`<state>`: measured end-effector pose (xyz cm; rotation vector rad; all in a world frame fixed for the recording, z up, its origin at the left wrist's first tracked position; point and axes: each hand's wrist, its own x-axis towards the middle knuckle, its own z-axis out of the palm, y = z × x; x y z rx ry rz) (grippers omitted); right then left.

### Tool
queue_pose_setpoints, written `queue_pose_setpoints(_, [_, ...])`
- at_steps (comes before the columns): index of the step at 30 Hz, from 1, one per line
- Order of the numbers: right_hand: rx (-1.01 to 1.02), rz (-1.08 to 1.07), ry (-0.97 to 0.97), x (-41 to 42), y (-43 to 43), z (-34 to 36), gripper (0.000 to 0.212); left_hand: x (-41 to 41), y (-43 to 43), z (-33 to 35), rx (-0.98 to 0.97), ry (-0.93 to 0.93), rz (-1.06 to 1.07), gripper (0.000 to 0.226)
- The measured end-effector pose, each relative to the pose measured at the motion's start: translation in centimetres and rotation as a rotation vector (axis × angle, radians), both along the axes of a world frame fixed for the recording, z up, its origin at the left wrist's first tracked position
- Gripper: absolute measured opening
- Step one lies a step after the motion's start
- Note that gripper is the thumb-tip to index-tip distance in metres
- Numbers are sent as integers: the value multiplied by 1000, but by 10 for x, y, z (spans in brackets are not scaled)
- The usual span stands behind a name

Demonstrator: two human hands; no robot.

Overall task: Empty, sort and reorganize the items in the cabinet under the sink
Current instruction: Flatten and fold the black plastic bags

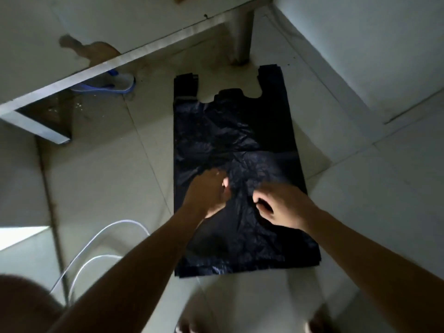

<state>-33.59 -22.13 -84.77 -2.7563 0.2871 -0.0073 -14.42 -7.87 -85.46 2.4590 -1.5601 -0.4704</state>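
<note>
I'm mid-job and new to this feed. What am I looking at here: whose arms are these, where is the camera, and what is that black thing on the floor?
This is a single picture from a camera worn on a person's head, looking down. There is no machine: the two bare arms are the person's own. A black plastic carrier bag lies flat on the tiled floor, handles pointing away. The left hand and the right hand are both on the bag; the right fingers are curled and seem to pinch the plastic, though blur hides the exact grip. A blue and white sandal sits under a metal shelf, and a white hose loops at lower left.
</note>
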Motion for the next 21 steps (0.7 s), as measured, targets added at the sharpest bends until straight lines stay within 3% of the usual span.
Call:
queue_pose_setpoints(2, [25,62,85,-19,20,7,7,-22,29,10,42,59,-92,27])
queue_pose_setpoints(4, [17,93,179,-35,37,11,15,-44,55,17,89,120,-167,47])
queue_pose_setpoints(8, [-1,82,550,-44,47,17,65,-70,77,22,458,17,-310,107])
queue_pose_setpoints(10, [17,68,580,-47,54,21,81,-80,79,21,531,-62,-358,117])
queue_pose_setpoints(13, [23,50,662,-52,61,21,113,-80,72,20,524,-67,-327,94])
queue_pose_setpoints(15, [-19,69,694,-56,67,18,121,-71,69,20,456,-18,-292,68])
queue_pose_setpoints(18, [-79,39,577,-56,70,16,103,-53,66,18,318,151,-249,49])
queue_pose_setpoints(21, [0,-21,485,-50,63,17,72,-42,67,17,273,229,-216,51])
